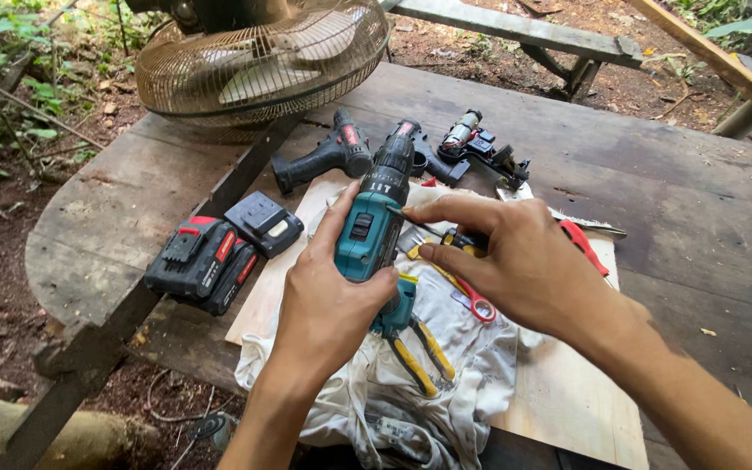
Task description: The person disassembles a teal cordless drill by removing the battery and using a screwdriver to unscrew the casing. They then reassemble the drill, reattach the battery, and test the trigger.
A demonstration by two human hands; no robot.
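We grip the teal cordless drill [374, 228] in our left hand [328, 318], fingers clenched around its body, above the white cloth [446, 374] on the wooden table [672, 174]. Its long axis runs away from us, the black chuck pointing toward the fan [263, 61]. Our right hand [520, 265] pinches a thin screwdriver [433, 231] whose tip touches the drill's side, with yellow-handled pliers [424, 352] underneath.

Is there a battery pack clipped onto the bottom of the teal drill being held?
No; the left hand grips the teal drill, while the battery packs lie apart on the wooden table.
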